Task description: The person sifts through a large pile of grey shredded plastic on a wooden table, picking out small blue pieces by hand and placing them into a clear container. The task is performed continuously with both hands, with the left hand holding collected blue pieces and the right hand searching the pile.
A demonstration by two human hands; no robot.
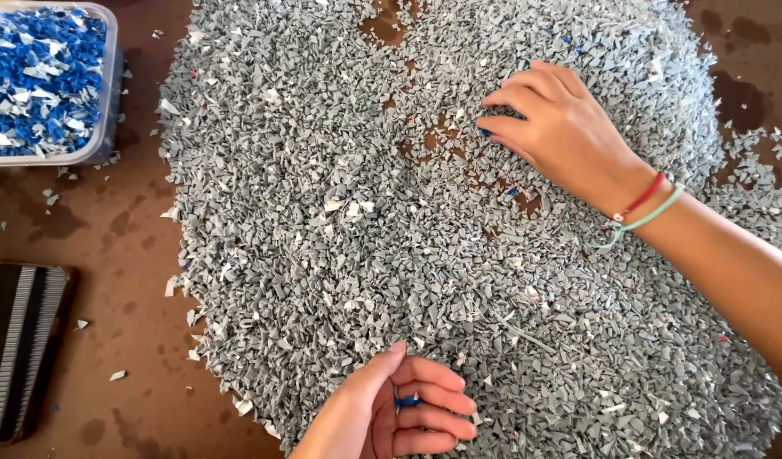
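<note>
A wide heap of small grey plastic flakes covers the brown table. My right hand rests palm down on the far side of the heap, fingertips pressed on the flakes beside a small blue chip. Red and pale green strings circle its wrist. My left hand lies palm up at the heap's near edge, fingers curled around a few blue flakes.
A clear plastic tub at the far left holds blue and white flakes. A dark ribbed object lies at the near left. Bare brown tabletop with stray chips lies left of the heap.
</note>
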